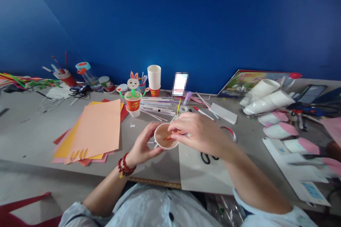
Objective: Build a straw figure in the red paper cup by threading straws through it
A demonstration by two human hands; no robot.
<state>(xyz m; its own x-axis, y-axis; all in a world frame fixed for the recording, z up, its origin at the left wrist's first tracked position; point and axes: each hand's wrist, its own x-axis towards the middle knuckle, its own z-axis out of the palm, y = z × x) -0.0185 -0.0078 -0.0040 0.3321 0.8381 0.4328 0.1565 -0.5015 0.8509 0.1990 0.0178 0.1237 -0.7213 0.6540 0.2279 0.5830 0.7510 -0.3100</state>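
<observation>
My left hand (141, 146) is wrapped round the side of a paper cup (161, 135), its open mouth tilted up toward me. Over the rim reaches my right hand (201, 131), pinching a thin orange stick (170, 137) that dips into the cup; whether it is a pipe cleaner I cannot tell. The cup's outer wall is mostly hidden. Beyond my left hand stands a red paper cup (133, 103) with a rabbit-faced paper figure (133, 83) on green arms rising out of it. Black-handled scissors (205, 158) lie below my right forearm, partly covered.
Coloured paper sheets (99, 127) are stacked at left. Behind the cups lie thin sticks (160, 103); a stack of white cups (154, 76) and a blurred phone-like screen (180, 83) stand at the back. Bagged cups (269, 103) and pink-white bottles (279, 130) crowd the right.
</observation>
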